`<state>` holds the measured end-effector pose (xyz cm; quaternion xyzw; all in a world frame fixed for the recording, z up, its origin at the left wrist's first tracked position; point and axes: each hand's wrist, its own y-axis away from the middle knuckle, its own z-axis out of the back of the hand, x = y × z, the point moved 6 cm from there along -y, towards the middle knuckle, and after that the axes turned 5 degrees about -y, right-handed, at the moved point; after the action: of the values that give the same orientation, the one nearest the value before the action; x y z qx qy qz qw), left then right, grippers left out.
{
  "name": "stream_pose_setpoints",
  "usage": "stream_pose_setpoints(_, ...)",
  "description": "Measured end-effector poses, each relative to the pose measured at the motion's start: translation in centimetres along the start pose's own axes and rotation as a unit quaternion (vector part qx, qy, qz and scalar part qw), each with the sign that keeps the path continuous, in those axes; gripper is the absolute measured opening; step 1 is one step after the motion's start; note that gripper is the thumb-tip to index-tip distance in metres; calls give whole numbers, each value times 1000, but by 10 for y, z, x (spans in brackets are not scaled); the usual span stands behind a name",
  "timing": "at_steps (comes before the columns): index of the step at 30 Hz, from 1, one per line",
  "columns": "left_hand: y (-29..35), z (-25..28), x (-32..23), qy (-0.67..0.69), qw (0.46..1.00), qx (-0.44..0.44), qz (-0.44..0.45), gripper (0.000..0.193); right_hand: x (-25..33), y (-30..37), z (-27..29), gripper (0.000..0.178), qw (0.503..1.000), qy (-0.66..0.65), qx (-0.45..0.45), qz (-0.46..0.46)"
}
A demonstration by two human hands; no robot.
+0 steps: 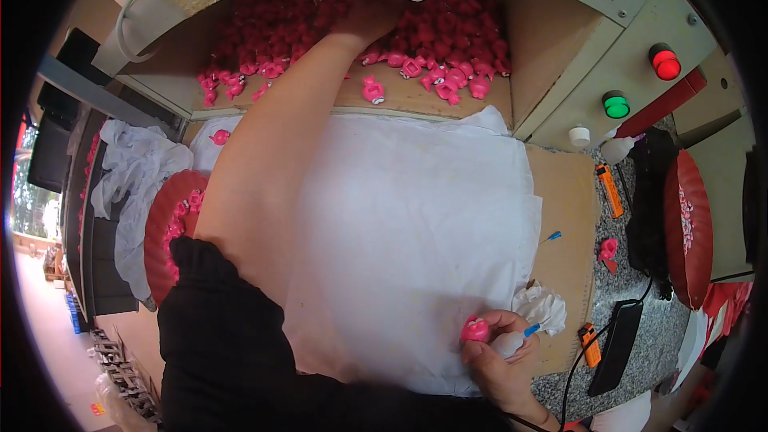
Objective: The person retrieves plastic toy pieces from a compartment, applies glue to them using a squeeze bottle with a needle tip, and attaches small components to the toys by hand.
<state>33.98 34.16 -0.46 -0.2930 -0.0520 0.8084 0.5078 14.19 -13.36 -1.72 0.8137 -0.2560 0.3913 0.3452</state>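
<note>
My left arm stretches far forward into a recessed compartment, and my left hand (370, 22) is down among a heap of small pink plastic toy parts (276, 28). Shadow and the parts hide its fingers. At the lower right, my right hand (506, 360) is closed round two things. Between thumb and fingertips sits one pink toy part (475, 329); against the palm lies a small white squeeze bottle (509, 343) with a blue needle tip. Below both hands, a white cloth (400, 216) covers the work surface.
A red scalloped dish (160, 228) of pink parts stands at the left, and another red dish (690, 232) holds small pieces at the right. Nearby are a crumpled tissue (540, 308), orange lighter-like items (610, 190), a black flat device (616, 348) and a second squeeze bottle (618, 149).
</note>
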Motion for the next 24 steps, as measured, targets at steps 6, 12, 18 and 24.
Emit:
stream_pose_setpoints(6,120,54,-73,-72,996,-40,-44,64,3,-1,-4,24,1000,19,0,23)
stream_pose_setpoints(12,146,32,-121,-244,955,57,-157,80,8,-1,-10,20,999,43,-8,21)
stream_pose_setpoints(18,105,15,-160,-216,967,-64,-119,77,12,1,-8,17,990,115,-2,76)
stream_pose_setpoints(24,97,-27,-174,-130,972,37,-195,47,18,5,-10,20,993,76,61,73)
